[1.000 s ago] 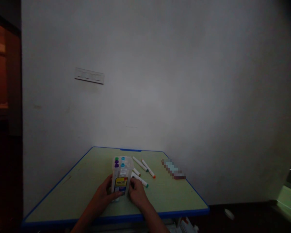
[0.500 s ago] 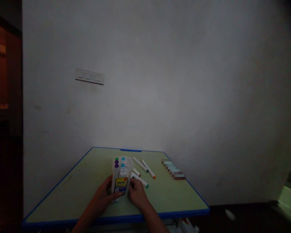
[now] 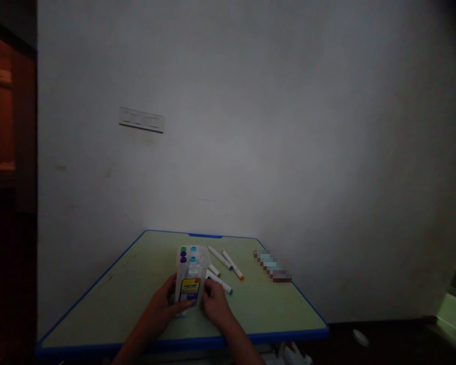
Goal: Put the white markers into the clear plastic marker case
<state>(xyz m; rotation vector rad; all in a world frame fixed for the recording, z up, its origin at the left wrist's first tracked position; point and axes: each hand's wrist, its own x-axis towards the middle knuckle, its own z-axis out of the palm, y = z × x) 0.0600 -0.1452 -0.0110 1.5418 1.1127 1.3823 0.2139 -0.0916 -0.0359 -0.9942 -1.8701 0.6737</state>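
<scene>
A clear plastic marker case (image 3: 190, 271) stands near the front of the table, a yellow and blue label on its front. Green, purple and light blue marker ends (image 3: 183, 254) show at its top. My left hand (image 3: 165, 304) wraps the case's left side, its thumb across the label. Against the lower right side my right hand (image 3: 215, 300) is closed, with fingertips partly hidden. Just beyond it lies a white marker with a green end (image 3: 226, 288). Farther back are an orange-ended marker (image 3: 233, 266), a dark green-ended one (image 3: 219, 257) and a brown-ended one (image 3: 215, 270).
The pale green table (image 3: 129, 284) has a blue rim and its far edge is by a grey wall (image 3: 251, 126). A pixelated flat item (image 3: 272, 266) lies at the right edge. A white object (image 3: 361, 337) is on the dark floor at right.
The view has shifted very slightly. Both hands and the case keep the same position, and the loose markers have not moved.
</scene>
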